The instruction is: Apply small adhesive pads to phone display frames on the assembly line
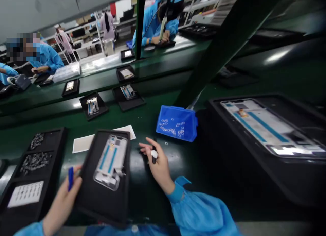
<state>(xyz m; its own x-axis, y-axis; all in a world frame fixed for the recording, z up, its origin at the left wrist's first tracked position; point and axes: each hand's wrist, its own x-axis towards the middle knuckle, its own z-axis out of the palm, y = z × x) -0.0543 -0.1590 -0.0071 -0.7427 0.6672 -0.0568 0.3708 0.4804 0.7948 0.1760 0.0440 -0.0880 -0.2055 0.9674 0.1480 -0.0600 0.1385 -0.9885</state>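
Dark green workbench [183, 174] bears a black rectangular tray [88, 178], which cradles a silver, blue-striped phone frame [112, 163]. The left hand [63, 193] grips the tray's left edge along with a blue stick-like item [70, 179]; the right hand [161, 164], apart, holds a slim black tool [154, 158], fingers extended. Level, steady support should keep the frame seated. Beyond, a blue plastic bin [175, 112] contains small whitish pieces [173, 131]; a black compartmented box [58, 149] holds dark parts [35, 163] and a white sheet [25, 194].

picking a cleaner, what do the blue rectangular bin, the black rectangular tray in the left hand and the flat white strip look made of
Blue rectangular bin: probably moulded plastic, slight sheen, given its uniform colour and clean edges.
Black rectangular tray: matte plastic or dense foam; its surface reflects little light.
Flat white strip: perhaps matte paper or card, thin and without glare.
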